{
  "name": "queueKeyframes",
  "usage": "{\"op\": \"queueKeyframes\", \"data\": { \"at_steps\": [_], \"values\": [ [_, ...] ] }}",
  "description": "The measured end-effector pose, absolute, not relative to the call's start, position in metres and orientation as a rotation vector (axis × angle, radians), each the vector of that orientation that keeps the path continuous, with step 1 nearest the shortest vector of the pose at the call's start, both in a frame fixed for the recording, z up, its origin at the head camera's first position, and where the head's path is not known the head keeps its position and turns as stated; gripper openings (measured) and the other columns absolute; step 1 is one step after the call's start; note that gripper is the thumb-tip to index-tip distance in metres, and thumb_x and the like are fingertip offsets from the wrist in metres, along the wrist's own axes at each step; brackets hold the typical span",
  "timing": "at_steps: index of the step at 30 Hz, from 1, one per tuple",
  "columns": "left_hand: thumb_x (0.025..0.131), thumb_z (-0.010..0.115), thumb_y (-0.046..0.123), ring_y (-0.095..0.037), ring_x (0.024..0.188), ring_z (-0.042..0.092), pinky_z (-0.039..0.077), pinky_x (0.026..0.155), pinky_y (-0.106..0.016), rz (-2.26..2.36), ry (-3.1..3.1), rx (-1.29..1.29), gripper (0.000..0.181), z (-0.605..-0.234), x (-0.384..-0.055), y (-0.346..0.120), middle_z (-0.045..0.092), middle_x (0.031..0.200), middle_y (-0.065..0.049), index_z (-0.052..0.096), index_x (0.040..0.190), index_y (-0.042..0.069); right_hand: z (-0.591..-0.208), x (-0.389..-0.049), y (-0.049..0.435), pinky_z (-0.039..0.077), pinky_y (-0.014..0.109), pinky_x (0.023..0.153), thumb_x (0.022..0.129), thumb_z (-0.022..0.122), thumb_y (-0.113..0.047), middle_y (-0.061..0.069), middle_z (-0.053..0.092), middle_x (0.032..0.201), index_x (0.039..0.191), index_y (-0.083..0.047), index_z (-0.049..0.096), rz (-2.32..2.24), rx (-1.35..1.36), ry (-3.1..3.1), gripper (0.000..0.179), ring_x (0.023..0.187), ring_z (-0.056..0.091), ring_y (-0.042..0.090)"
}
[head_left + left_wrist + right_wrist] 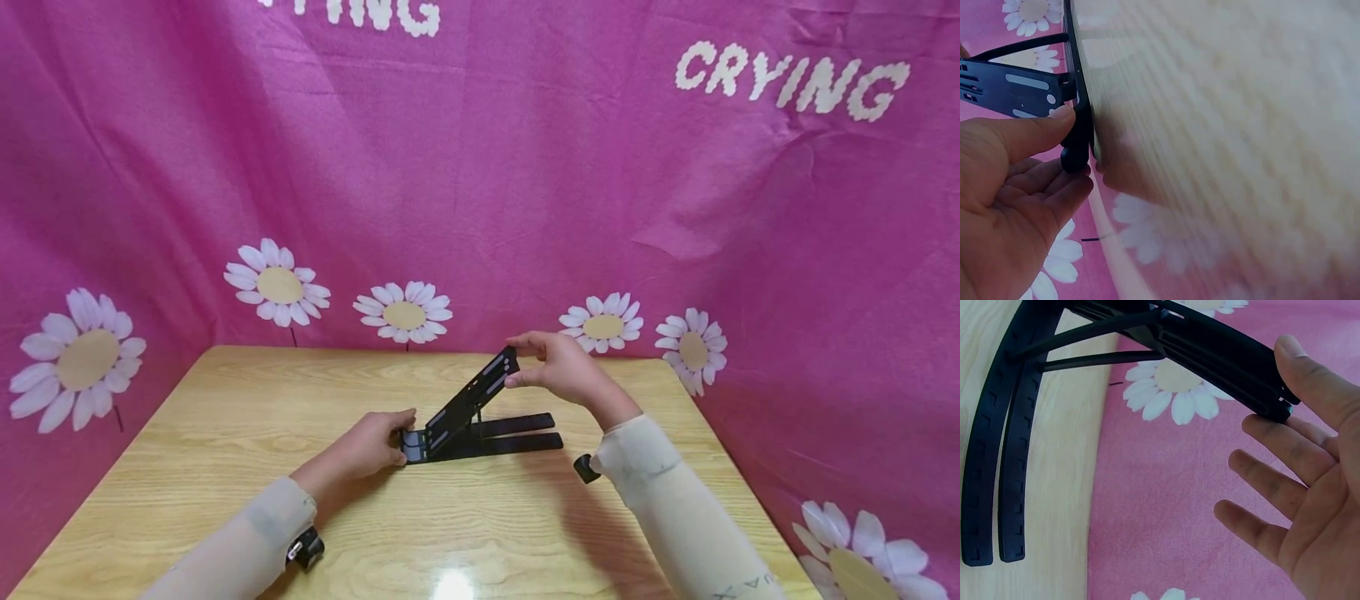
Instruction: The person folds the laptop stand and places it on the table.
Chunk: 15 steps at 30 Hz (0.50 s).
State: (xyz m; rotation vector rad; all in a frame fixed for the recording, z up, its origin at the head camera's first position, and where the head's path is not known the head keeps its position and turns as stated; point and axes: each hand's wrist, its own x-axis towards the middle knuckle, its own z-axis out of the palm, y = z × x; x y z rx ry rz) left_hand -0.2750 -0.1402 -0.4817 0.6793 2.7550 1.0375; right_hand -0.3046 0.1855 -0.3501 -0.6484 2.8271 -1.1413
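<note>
Black stand (510, 445) on worktop (255, 392); left hand (367, 442) grip pinches its 9 o'clock end, right hand (567, 367) grip pinches raised panel (468, 401) tip, 1 o'clock.

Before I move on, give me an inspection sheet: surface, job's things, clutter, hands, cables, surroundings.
Surface: wood-grain table, with a bright glare spot at the near edge.
Job's things: black stand, its panel tilted up over two base bars, with thin struts between.
Clutter: nothing seen.
Hands: left hand grips the stand's low end; right hand pinches the panel's raised end.
Cables: nothing seen.
Surroundings: pink cloth with printed daisies and white lettering.
</note>
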Motion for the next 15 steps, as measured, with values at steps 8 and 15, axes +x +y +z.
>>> {"op": "queueKeyframes", "data": {
  "at_steps": [8, 15],
  "values": [
    [0.08, 0.079, -0.009, -0.034, 0.13, 0.058, 0.045, 0.112, -0.048, 1.032, 2.74, 0.695, 0.073, -0.482, -0.282, -0.145, 0.065, 0.136, -0.019, 0.048, 0.147, -0.009, -0.355, -0.303, 0.183, 0.046, 0.054, 0.11, 0.078, 0.091, -0.034, 0.006, 0.073, 0.126, 0.136, -0.011, 0.066, -1.194, -0.643, 2.839, 0.068, 0.127, 0.062, 0.034],
    [0.082, 0.078, -0.008, -0.033, 0.131, 0.057, 0.049, 0.108, -0.047, 1.035, 2.701, 0.701, 0.076, -0.482, -0.282, -0.145, 0.063, 0.139, -0.019, 0.045, 0.15, -0.005, -0.363, -0.302, 0.184, 0.049, 0.051, 0.107, 0.081, 0.089, -0.031, 0.004, 0.07, 0.132, 0.14, -0.016, 0.062, -1.286, -0.674, 2.774, 0.066, 0.126, 0.064, 0.03]
  ]
}}
